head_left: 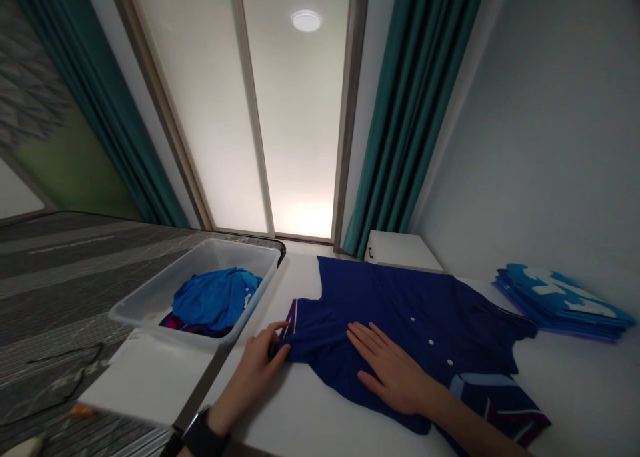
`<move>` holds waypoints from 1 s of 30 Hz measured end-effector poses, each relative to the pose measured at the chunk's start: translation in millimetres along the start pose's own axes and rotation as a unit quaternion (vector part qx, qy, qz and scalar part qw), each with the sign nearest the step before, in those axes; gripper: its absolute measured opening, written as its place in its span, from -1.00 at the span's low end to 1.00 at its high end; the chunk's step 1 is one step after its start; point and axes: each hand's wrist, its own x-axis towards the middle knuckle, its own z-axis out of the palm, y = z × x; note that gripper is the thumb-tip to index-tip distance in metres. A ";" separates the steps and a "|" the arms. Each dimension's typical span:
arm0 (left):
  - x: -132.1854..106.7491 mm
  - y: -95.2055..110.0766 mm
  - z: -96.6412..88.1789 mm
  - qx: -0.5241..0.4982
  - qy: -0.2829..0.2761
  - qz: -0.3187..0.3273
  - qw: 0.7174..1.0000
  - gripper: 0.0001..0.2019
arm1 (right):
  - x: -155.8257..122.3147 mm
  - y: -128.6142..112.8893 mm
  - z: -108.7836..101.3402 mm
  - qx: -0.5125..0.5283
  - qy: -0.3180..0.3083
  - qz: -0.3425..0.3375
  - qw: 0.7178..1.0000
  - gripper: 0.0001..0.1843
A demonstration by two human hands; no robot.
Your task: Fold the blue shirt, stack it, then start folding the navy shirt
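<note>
A dark blue buttoned shirt [400, 304] lies spread on the white table [575, 384], collar toward the lower right. My left hand [260, 367] pinches the striped cuff of the shirt's sleeve at the left edge, fingers closed on the fabric. My right hand [393, 370] lies flat and open on the shirt's body, fingers stretched out and pressing the cloth down. A dark watch sits on my left wrist.
A clear plastic bin [150, 300] with crumpled blue clothes [215, 300] stands left of the shirt. A stack of folded blue garments [565, 300] lies at the right by the wall. A small white cabinet [400, 250], teal curtains and a window are behind the table.
</note>
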 end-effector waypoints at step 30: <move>15.1 -18.1 -3.8 -0.015 0.104 -0.011 0.994 -0.70 | 93.3 -2.8 -40.0 0.045 0.072 -0.046 0.995 -0.62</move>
